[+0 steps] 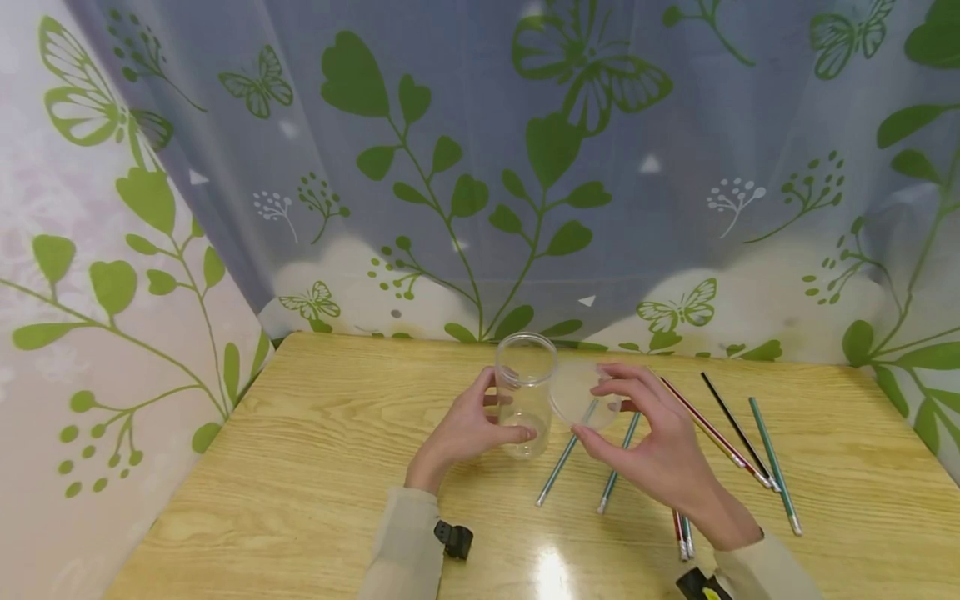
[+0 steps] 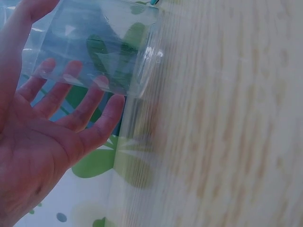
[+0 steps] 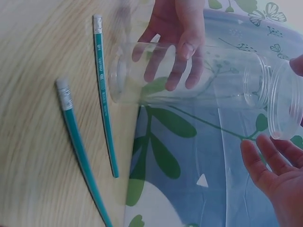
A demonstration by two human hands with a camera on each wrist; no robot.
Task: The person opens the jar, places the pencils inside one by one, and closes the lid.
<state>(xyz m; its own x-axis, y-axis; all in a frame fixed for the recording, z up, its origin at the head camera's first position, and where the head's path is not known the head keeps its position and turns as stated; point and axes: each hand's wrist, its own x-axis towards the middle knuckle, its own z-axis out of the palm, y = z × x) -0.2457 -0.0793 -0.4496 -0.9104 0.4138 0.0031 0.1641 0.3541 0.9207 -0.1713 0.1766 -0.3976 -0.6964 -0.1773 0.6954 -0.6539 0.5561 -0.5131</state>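
A clear plastic jar (image 1: 525, 404) stands upright with its mouth uncovered. My left hand (image 1: 467, 423) holds it from the left, thumb on the near side and fingers behind. In the left wrist view the fingertips show against the clear jar wall (image 2: 109, 45). Whether its base touches the table, I cannot tell. Just right of the jar's mouth, my right hand (image 1: 660, 442) pinches a clear round lid (image 1: 576, 398) by its edge, between thumb and fingers. The lid (image 3: 284, 101) appears tilted, close to the rim in the right wrist view.
Two teal pencils (image 1: 557, 467) lie on the wooden table (image 1: 300, 467) beneath the lid and right hand. Farther right are a red pencil (image 1: 708, 427), a black pencil (image 1: 735, 423) and another teal pencil (image 1: 774, 462). More pencils (image 1: 681, 535) lie near the right wrist. A patterned curtain (image 1: 450, 275) hangs behind.
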